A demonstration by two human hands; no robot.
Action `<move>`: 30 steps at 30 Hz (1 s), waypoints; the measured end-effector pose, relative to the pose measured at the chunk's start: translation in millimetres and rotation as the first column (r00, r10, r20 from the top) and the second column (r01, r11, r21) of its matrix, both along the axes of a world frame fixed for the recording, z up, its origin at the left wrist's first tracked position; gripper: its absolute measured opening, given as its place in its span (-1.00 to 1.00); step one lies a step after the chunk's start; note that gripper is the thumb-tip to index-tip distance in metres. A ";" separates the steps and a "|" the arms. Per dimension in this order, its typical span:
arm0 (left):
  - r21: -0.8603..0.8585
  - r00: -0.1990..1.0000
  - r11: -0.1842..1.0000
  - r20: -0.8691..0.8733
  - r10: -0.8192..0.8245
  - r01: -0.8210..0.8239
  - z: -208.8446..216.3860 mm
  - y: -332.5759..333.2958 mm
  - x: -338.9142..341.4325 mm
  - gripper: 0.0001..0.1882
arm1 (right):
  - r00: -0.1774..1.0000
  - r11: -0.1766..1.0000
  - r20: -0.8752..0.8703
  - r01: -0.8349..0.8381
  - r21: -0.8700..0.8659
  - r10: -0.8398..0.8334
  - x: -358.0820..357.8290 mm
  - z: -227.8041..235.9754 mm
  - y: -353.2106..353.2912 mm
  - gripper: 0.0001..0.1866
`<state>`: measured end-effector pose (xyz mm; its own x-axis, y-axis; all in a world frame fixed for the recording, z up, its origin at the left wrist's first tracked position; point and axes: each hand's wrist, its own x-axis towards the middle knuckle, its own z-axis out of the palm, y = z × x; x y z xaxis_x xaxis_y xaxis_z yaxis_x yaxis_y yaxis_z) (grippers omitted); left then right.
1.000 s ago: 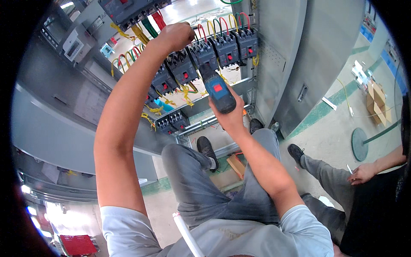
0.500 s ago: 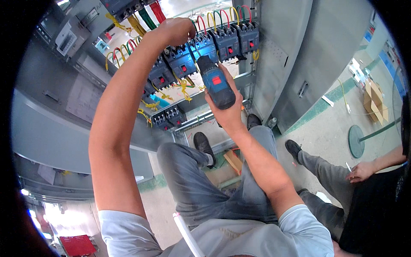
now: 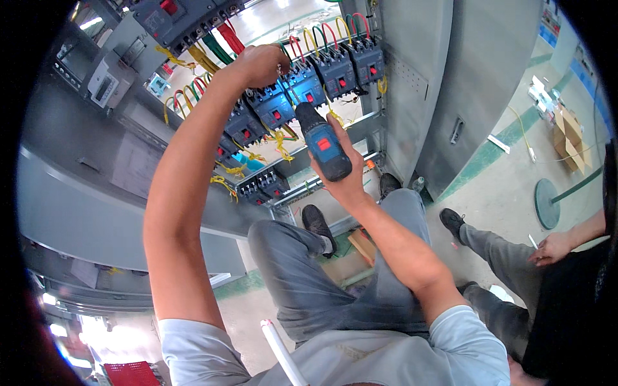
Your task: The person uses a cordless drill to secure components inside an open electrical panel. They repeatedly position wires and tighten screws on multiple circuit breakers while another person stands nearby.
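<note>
Head view: drill (image 3: 324,147) is now lighting breakers (image 3: 304,88) blue, unlit a second ago, so likely running; right hand (image 3: 349,186) is wrapping it; left hand (image 3: 262,65) is curling, can't tell if pinching.

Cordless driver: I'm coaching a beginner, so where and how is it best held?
Likely around the rear of the driver, from behind, as the right hand does: its narrow chuck points toward the breakers, its blunt back end away from them. Its handle is hidden.
</note>
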<state>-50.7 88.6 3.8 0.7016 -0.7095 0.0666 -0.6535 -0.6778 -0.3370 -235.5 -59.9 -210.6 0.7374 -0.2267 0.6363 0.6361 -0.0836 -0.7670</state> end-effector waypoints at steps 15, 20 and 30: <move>0.072 1.000 0.997 -0.014 0.002 -0.001 11.9 -1.9 27.9 -0.71 | 0.999 0.999 0.012 0.034 0.027 -0.035 -0.4 -7.6 -3.3 -0.11; 0.126 0.994 0.992 0.112 -0.010 -0.005 25.8 -6.1 20.5 -0.81 | 0.999 0.998 -0.039 -0.021 0.059 0.024 -3.6 -7.9 -6.0 -0.10; 0.089 0.987 0.996 0.162 -0.006 -0.008 17.5 -1.9 11.0 -0.87 | 1.000 1.000 -0.015 0.017 0.023 -0.017 -2.7 -11.2 -5.7 -0.10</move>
<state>-39.7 86.8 21.3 0.6873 -0.7171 0.1156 -0.5849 -0.6408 -0.4973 -238.2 -65.6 -221.8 0.7427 -0.2535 0.6198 0.6234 -0.0763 -0.7782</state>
